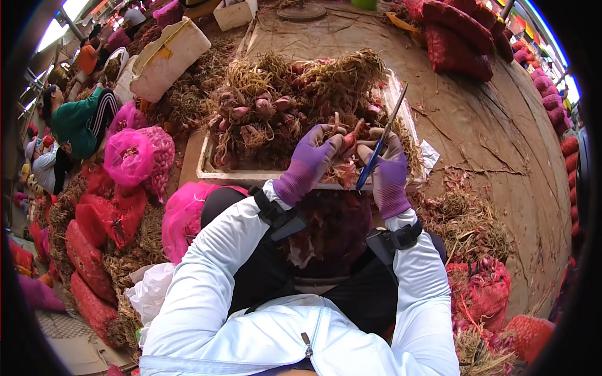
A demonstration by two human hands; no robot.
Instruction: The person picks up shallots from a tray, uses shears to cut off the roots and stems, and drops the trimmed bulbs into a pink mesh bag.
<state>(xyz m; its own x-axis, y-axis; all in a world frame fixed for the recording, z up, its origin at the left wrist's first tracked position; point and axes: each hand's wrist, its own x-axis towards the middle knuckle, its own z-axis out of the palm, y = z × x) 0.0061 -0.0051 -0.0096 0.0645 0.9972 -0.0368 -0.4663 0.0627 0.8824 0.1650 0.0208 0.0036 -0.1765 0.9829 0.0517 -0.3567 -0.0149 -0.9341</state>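
My left hand (313, 156), in a purple and grey glove, pinches a reddish shallot (348, 141) with a dry stem and papery skin. My right hand (385, 163), gloved alike, grips a long blade with a blue handle (370, 166), its tip pointing up and away to the right. The right fingers are close beside the shallot; whether they touch it is unclear. Behind both hands, a white foam box (207, 163) is heaped with shallots (263, 106) and straw-like dry tops (338, 75). Loose skins lie below my hands.
Pink mesh bags (135, 160) and red sacks (88, 260) crowd the left. A person in green (81, 122) sits there, others beyond. A tipped foam box (166, 59) is behind at left. More red sacks (451, 44) and trimmings (464, 219) lie at right on brown sheeting (501, 163).
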